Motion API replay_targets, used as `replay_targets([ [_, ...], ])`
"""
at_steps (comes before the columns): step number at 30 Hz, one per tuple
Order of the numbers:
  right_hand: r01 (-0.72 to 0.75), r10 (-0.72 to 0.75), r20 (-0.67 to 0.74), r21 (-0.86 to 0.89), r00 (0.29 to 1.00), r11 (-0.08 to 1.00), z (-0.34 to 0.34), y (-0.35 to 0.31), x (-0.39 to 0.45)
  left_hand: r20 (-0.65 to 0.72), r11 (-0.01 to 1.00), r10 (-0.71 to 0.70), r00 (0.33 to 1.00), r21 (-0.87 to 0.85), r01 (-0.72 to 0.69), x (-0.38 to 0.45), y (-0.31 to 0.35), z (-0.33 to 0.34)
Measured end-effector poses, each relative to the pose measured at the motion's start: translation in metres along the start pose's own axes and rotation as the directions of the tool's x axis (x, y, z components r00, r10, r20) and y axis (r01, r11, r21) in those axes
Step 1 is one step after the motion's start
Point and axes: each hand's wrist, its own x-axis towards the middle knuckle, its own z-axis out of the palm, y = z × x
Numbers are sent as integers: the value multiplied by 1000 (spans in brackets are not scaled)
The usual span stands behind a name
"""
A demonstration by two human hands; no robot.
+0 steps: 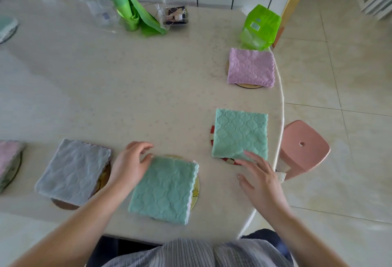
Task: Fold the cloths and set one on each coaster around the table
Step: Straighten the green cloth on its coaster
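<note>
Near green cloth [164, 189] between hands; left [129, 166] touching; right [259, 178] apart

No text can be read anywhere. The green packet [259, 27] at the far right of the table [148, 88] bears a white barcode sticker, but its bars and digits are too blurred to make out. The clear bottle [99, 10] near the wall carries a small pale label, also unreadable. The coasters show printed pictures only, with no words that can be told.
</note>
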Motion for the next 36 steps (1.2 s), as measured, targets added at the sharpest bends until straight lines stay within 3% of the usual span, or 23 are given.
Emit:
replay_targets([
  [5,-291,250,191,229,949,929,50,-73,-20,206,985,-139,969,-73,157,-24,-58,-26],
  [8,-427,375,231,249,898,870,75,-97,-21,346,995,-93,934,-9,102,-25,-69,-30],
  [11,-498,467,175,235,867,835,89,-109,-22,454,1000,-12,891,-20,23,-22,-67,-30],
  [16,-594,583,123,244,803,766,92,-120,-19,505,998,51,862,0,-59,-17,-55,-23],
  [20,-692,655,222,227,722,685,97,-126,-9,500,1000,28,865,-4,-30,-14,-51,-20],
  [22,-704,665,234,249,710,665,100,-128,-7,488,1000,18,873,9,-26,-15,-49,-20],
  [27,-638,614,171,224,770,737,96,-129,-12,506,996,-38,862,-48,72,-17,-46,-15],
  [36,-635,581,257,295,773,714,87,-111,-7,518,992,-118,847,28,121,-15,-37,-17],
])
